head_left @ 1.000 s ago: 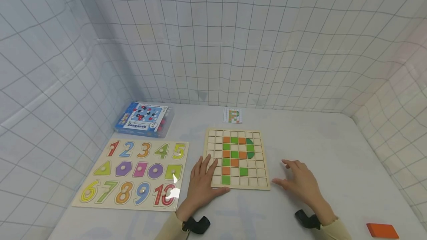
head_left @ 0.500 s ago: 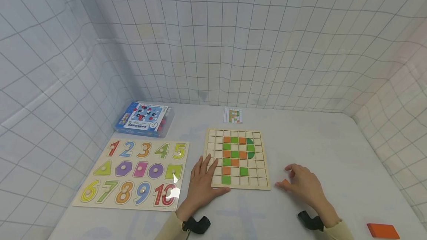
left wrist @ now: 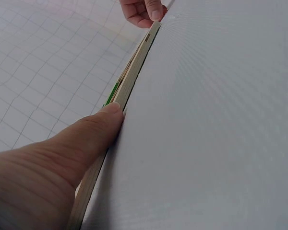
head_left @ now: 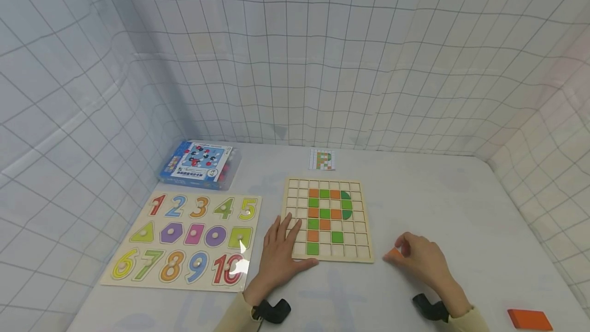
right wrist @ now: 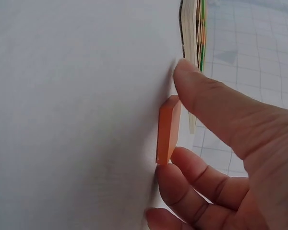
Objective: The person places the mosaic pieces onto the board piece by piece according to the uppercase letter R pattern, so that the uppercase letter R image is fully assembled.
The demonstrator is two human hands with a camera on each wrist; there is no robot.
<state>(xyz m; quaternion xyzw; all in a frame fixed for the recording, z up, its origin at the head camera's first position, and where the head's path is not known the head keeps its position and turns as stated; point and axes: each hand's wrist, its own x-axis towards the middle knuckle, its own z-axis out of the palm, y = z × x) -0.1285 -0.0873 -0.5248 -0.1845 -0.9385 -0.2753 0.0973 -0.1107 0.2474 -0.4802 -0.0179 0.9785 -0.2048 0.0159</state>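
A wooden grid board [head_left: 364, 227] lies on the table, with green and orange tiles set in several of its squares. My left hand [head_left: 278, 257] rests on the board's near left corner, fingers spread and straight; in the left wrist view its thumb [left wrist: 93, 132] lies along the board's near edge. Just right of the board, my right hand [head_left: 421, 260] holds a small orange tile [right wrist: 168, 129] between thumb and fingertips, low over the table. Whether the tile touches the table I cannot tell. Part of it is hidden by the fingers in the head view.
A number and shape puzzle board [head_left: 180, 242] lies to the left, a boxed molecule set [head_left: 200, 165] behind it. Behind the grid board is a small pattern card [head_left: 321, 159]. An orange block [head_left: 530, 319] lies at the front right. Gridded cloth walls surround the table.
My right hand has drawn slightly back toward me and its fingers have closed around the orange tile, which came into view between them. The left hand has stayed still.
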